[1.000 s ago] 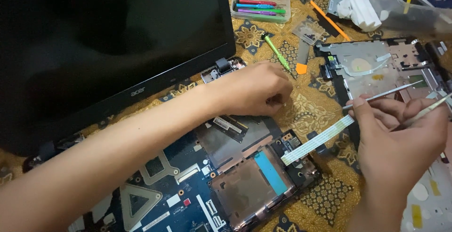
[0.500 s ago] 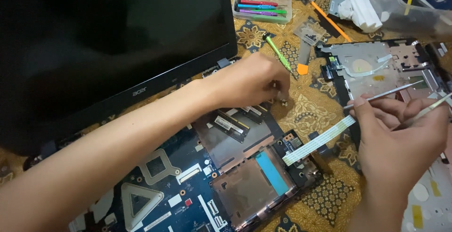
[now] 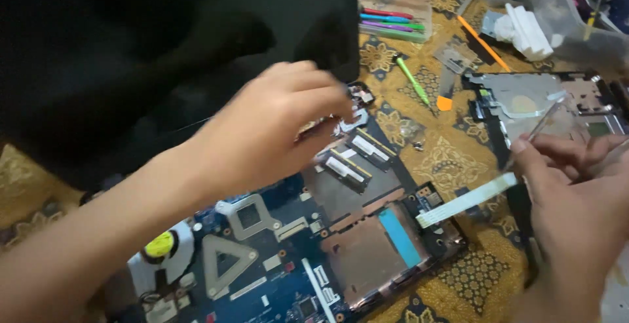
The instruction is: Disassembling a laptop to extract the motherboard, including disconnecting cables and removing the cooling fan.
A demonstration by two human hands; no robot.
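Note:
An opened laptop lies in front of me with its blue motherboard (image 3: 275, 251) bare and its dark screen (image 3: 164, 48) raised behind. My left hand (image 3: 262, 139) is blurred and hovers over the hinge corner, fingertips by the screen's lower right edge; whether it grips anything is unclear. Just below it sit two memory sticks (image 3: 357, 156). My right hand (image 3: 576, 198) pinches thin metal tweezers (image 3: 544, 123) at the right. A white flat ribbon cable (image 3: 468, 198) runs from the board's right edge toward that hand.
A grey casing part (image 3: 524, 100) lies at the right on the patterned gold cloth. Nearby are a green pen (image 3: 413, 77), an orange pick (image 3: 444, 103), an orange rod (image 3: 481, 41), loose screws (image 3: 413, 133), and a clear box of pens (image 3: 393, 15).
My left hand has lifted off the laptop base and moved up toward the screen's corner. The view has shifted closer. My right hand still holds the tweezers.

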